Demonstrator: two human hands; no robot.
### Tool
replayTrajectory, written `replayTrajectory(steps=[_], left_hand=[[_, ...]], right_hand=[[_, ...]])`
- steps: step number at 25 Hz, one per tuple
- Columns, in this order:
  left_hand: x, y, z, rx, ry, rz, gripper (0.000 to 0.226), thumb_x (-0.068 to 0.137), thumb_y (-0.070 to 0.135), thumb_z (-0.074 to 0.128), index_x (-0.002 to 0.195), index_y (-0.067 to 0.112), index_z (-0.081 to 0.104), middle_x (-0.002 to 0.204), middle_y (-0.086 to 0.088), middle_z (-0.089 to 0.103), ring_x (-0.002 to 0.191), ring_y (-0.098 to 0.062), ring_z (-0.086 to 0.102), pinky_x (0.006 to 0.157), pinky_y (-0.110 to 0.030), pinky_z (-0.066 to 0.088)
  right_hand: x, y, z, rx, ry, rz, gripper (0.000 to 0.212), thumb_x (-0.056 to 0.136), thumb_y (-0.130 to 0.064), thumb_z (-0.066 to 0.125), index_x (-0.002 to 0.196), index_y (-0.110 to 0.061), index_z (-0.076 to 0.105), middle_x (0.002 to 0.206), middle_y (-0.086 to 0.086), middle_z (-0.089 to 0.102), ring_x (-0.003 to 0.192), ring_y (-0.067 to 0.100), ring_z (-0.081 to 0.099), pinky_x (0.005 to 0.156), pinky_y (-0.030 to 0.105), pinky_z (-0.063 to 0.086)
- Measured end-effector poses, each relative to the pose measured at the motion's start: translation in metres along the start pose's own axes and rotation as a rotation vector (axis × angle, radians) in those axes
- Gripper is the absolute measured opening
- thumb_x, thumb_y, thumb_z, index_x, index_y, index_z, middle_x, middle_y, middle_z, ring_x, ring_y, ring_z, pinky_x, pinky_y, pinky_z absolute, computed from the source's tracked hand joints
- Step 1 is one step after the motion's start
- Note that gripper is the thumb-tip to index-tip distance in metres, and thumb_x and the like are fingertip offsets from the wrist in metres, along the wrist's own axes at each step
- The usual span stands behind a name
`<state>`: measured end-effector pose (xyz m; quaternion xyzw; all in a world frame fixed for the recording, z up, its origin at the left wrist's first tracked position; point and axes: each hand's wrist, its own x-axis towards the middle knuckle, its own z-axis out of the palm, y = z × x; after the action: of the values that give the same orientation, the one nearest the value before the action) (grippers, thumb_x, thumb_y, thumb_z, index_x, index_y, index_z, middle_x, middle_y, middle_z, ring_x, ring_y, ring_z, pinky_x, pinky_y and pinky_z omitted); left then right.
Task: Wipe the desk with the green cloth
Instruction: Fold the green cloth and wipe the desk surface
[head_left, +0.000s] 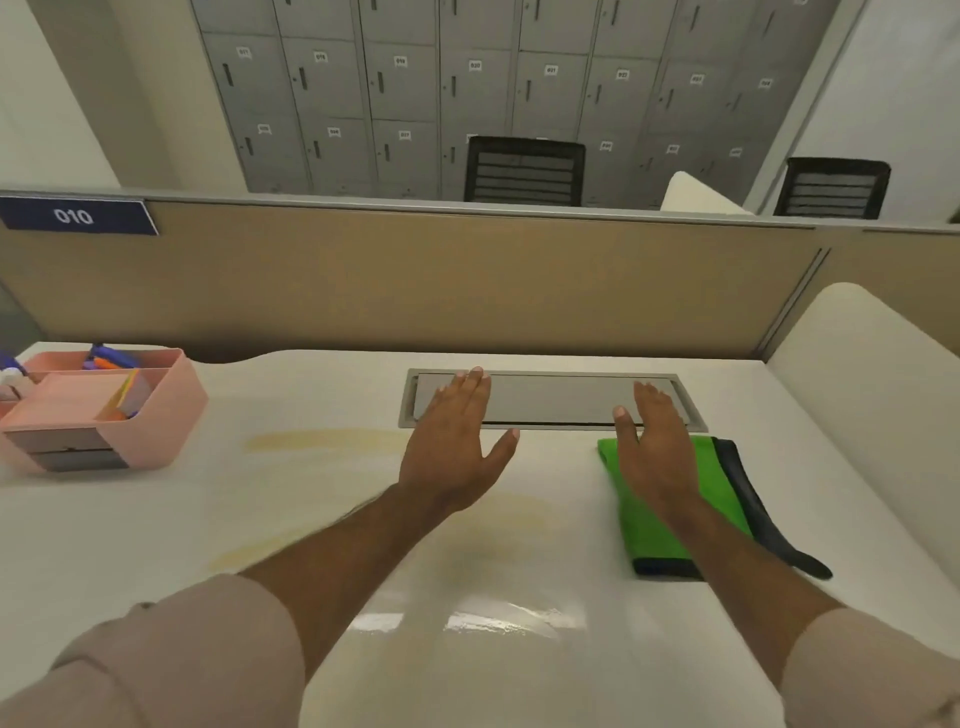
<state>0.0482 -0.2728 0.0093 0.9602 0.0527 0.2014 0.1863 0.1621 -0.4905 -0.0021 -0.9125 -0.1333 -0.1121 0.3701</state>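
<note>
The green cloth lies folded on the white desk at the right, with a dark cloth beside and under its right edge. My right hand is flat and open over the green cloth's far half, fingers reaching the grey panel; whether it touches the cloth I cannot tell. Left of the cloth, my left hand is held flat and open over the desk, holding nothing. Yellowish smears mark the desk left of my left hand and nearer the front.
A grey cable-cover panel is set into the desk at the back. A pink organizer with pens stands at the far left. A tan partition runs behind the desk and a white divider at the right.
</note>
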Motion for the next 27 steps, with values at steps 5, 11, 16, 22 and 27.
replayTrajectory(steps=[5,11,16,22,27], left_hand=[[0.017,0.09,0.063,-0.071,-0.061,0.067,0.069,0.095,0.054,0.029,0.152,0.015,0.019,0.161,-0.004,0.019,0.148,-0.017,0.01,0.118,-0.029,-0.001],[0.025,0.169,0.131,0.07,-0.23,0.042,0.053,0.095,0.04,0.041,0.139,0.011,0.04,0.146,-0.012,0.041,0.137,-0.03,0.031,0.113,-0.041,0.025],[0.034,0.185,0.151,0.041,-0.371,-0.259,0.026,0.089,0.019,0.056,0.113,0.01,0.054,0.122,-0.014,0.049,0.108,-0.03,0.051,0.087,-0.04,0.046],[0.05,0.19,0.152,-0.06,-0.447,-0.363,0.023,0.092,0.007,0.051,0.112,0.003,0.059,0.122,-0.017,0.056,0.11,-0.031,0.058,0.091,-0.038,0.048],[0.038,0.189,0.15,0.017,-0.474,-0.242,0.021,0.093,0.003,0.049,0.112,0.0,0.058,0.121,-0.019,0.057,0.113,-0.031,0.055,0.093,-0.037,0.046]], right_hand=[[0.001,0.081,-0.044,-0.204,-0.067,0.013,0.049,0.097,-0.025,0.043,0.144,-0.011,0.036,0.153,0.012,0.035,0.145,0.028,0.023,0.117,0.041,0.019],[-0.011,0.131,-0.054,-0.452,-0.225,0.209,0.061,0.086,-0.045,0.055,0.134,-0.01,0.042,0.126,0.017,0.052,0.117,0.036,0.046,0.093,0.046,0.042],[-0.015,0.138,-0.038,-0.56,-0.217,0.287,0.062,0.084,-0.052,0.054,0.126,-0.008,0.043,0.115,0.021,0.048,0.106,0.038,0.046,0.09,0.045,0.04],[-0.013,0.125,-0.03,-0.57,-0.236,0.212,0.03,0.09,-0.021,0.046,0.116,-0.006,0.049,0.109,0.019,0.05,0.096,0.036,0.052,0.083,0.043,0.042],[-0.029,0.108,-0.025,-0.431,-0.165,0.217,0.01,0.089,-0.011,0.039,0.084,-0.006,0.046,0.096,0.02,0.05,0.084,0.036,0.05,0.075,0.041,0.042]])
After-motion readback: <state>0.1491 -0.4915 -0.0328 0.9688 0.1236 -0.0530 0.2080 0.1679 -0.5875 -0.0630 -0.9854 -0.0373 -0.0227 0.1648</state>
